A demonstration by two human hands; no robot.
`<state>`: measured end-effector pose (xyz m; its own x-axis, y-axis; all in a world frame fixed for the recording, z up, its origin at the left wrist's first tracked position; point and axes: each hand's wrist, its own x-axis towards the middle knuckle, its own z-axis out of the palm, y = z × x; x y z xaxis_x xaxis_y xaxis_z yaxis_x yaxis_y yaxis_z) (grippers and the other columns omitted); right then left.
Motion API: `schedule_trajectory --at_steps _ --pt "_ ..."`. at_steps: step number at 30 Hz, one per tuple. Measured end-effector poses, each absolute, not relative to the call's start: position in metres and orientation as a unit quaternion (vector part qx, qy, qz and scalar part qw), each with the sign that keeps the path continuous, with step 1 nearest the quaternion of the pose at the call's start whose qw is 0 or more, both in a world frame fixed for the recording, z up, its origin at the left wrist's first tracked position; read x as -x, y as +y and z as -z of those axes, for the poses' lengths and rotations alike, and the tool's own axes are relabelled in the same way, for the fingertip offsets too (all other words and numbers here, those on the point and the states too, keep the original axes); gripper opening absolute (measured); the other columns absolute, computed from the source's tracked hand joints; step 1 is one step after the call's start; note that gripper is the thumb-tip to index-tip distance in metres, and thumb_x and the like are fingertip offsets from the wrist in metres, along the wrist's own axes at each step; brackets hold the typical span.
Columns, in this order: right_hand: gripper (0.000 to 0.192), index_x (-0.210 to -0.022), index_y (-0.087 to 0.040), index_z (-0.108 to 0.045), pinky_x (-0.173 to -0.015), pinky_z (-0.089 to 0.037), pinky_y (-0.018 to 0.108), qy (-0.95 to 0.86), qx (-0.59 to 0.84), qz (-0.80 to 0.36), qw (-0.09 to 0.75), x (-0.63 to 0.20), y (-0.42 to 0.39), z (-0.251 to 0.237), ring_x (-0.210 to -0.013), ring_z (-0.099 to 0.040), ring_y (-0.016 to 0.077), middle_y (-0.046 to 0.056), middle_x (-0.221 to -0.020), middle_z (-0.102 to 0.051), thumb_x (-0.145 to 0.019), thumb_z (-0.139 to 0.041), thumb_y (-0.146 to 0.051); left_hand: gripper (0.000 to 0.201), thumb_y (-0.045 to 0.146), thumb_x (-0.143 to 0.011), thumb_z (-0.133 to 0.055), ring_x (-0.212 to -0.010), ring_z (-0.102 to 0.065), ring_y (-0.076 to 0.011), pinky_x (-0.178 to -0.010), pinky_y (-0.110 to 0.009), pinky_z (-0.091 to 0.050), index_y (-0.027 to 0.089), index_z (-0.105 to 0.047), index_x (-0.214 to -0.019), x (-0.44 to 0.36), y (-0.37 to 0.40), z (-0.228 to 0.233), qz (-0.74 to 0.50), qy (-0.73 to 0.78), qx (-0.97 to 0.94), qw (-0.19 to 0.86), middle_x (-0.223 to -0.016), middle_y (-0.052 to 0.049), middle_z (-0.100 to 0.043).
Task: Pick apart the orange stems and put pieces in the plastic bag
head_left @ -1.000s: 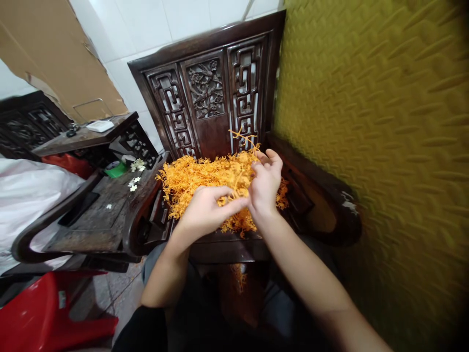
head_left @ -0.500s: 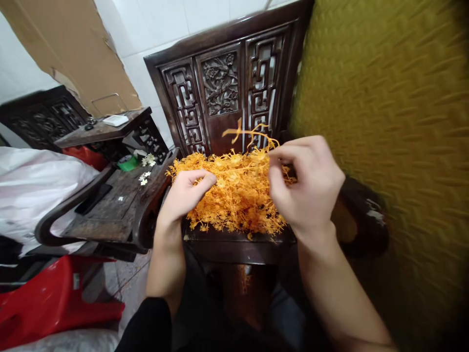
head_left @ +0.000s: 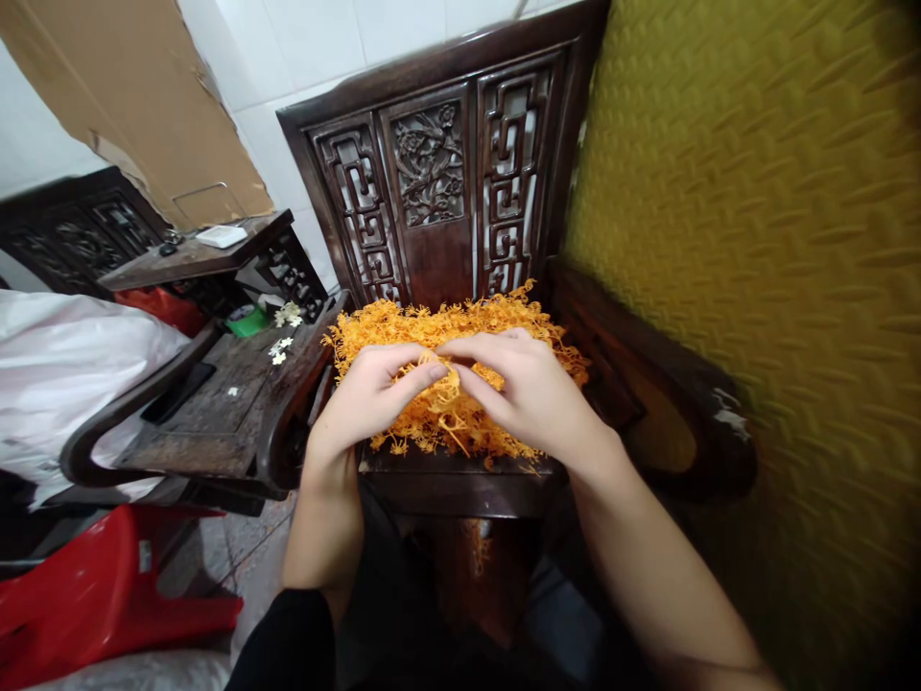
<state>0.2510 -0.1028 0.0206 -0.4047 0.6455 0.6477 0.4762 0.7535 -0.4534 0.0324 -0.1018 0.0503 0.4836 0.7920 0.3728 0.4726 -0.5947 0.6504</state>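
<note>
A heap of orange plastic sprigs (head_left: pixel 403 331) covers the seat of a dark carved wooden chair (head_left: pixel 438 182). My left hand (head_left: pixel 366 393) and my right hand (head_left: pixel 529 393) meet over the front of the heap. Thumb and fingers of both hands pinch the same small orange sprig (head_left: pixel 444 384) between them, just above the pile. The chair's front edge (head_left: pixel 460 475) is below my wrists.
A yellow textured panel (head_left: pixel 755 240) fills the right side. Left of the chair stands a second dark wooden seat (head_left: pixel 216 403) with small white flowers (head_left: pixel 282 347) on it. A red plastic stool (head_left: pixel 93 595) is at lower left, white cloth (head_left: pixel 64 355) and cardboard (head_left: pixel 136 106) behind.
My right hand, which held a long orange sprig raised above the heap, has come down and in. Both hands now pinch a sprig together at the pile's front.
</note>
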Motion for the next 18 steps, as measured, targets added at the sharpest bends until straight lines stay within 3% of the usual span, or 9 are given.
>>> schedule_trajectory --at_steps 3,6,12,18 --pt "0.02 -0.117 -0.026 -0.075 -0.086 -0.043 0.04 -0.833 0.31 -0.102 0.446 -0.253 -0.103 -0.02 -0.097 -0.072 0.0226 0.004 -0.109 -0.081 -0.103 -0.061 -0.029 0.039 0.045 -0.102 -0.061 -0.065 -0.05 -0.0107 -0.063 -0.024 -0.038 0.016 -0.065 -0.076 -0.031 -0.105 -0.051 -0.339 0.385 -0.833 0.208 -0.067 0.003 -0.056" --pt "0.017 -0.11 -0.024 -0.076 -0.081 -0.038 0.04 -0.836 0.309 -0.006 0.453 -0.251 -0.103 -0.019 -0.086 -0.068 0.0206 0.003 -0.095 -0.08 -0.103 -0.063 -0.032 0.045 0.043 -0.102 -0.062 -0.058 -0.042 -0.0089 -0.059 -0.024 -0.033 0.017 -0.054 -0.067 -0.033 -0.109 -0.053 -0.358 0.387 -0.833 0.166 -0.061 0.005 -0.046" --pt "0.019 -0.117 -0.022 -0.076 -0.087 -0.033 0.043 -0.804 0.321 0.149 0.479 -0.24 -0.099 -0.01 -0.086 -0.064 0.0196 0.004 -0.105 -0.082 -0.102 -0.064 -0.024 0.048 0.042 -0.105 -0.058 -0.055 -0.039 -0.009 -0.057 -0.026 -0.032 0.018 -0.045 -0.065 -0.044 -0.114 -0.052 -0.38 0.39 -0.833 0.099 -0.059 0.005 -0.045" --pt "0.024 -0.119 -0.028 -0.075 -0.08 -0.033 0.042 -0.778 0.261 0.139 0.554 -0.24 -0.083 0.001 -0.083 -0.059 0.0197 -0.001 -0.101 -0.083 -0.102 -0.061 -0.019 0.044 0.036 -0.105 -0.058 -0.055 -0.04 -0.009 -0.056 -0.026 -0.032 0.019 -0.046 -0.067 -0.053 -0.116 -0.049 -0.4 0.364 -0.838 0.075 -0.061 0.005 -0.048"
